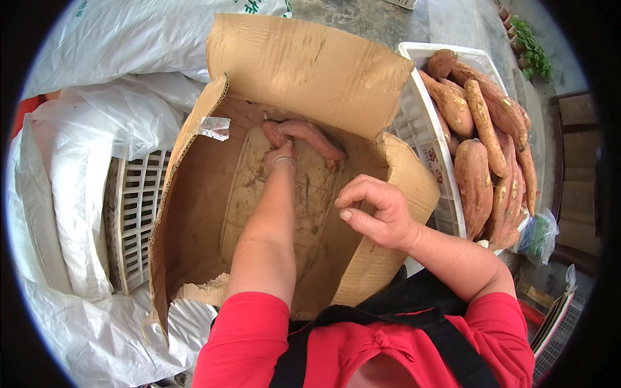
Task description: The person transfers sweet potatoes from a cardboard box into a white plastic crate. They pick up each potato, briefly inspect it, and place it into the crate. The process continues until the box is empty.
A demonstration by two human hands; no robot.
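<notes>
Deep inside an open cardboard box (310, 68), my left hand (281, 157) reaches to the bottom and touches a sweet potato (274, 135); whether its fingers are closed on it is hard to tell. Beside that one lies a longer, curved sweet potato (310, 138) against the far side. My right hand (376, 211) hovers over the box's right edge, its thumb and fingers curled but apart, with nothing between them. A white plastic crate (449, 194) at the right is heaped with large sweet potatoes (470, 184), well away from both hands.
Left of the box stands a white slatted crate (140, 194), partly under plastic sheeting (77, 194). A white woven sack (136, 39) lies at the upper left. Green plants (531, 48) and a brown wooden-looking frame (558, 160) are at the far right, near a plastic bag (541, 237).
</notes>
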